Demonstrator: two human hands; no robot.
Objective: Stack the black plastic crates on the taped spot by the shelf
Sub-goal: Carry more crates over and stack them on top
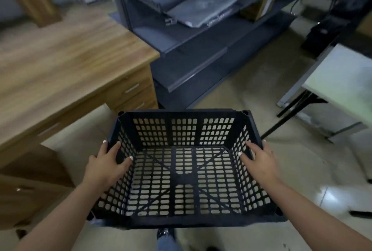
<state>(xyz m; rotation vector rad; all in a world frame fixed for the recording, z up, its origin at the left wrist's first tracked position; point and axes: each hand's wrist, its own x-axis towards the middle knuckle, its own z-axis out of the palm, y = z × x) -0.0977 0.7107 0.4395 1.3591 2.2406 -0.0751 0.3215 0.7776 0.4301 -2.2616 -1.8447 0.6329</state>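
Note:
I carry one empty black plastic crate (184, 178) with perforated walls and floor, held level in front of me above the tiled floor. My left hand (105, 163) grips its left rim, fingers inside and thumb outside. On the right rim my right hand (259, 158) holds the same way. The grey metal shelf (193, 35) stands just ahead, beyond the crate's far wall. No taped spot shows on the floor from here; the crate hides the floor right in front of me.
A wooden desk (66, 57) with drawers fills the left, touching the shelf's side. A white table (342, 81) on black legs stands at the right. A brown cabinet (30, 186) sits at lower left. My shoe (165, 234) shows beneath the crate.

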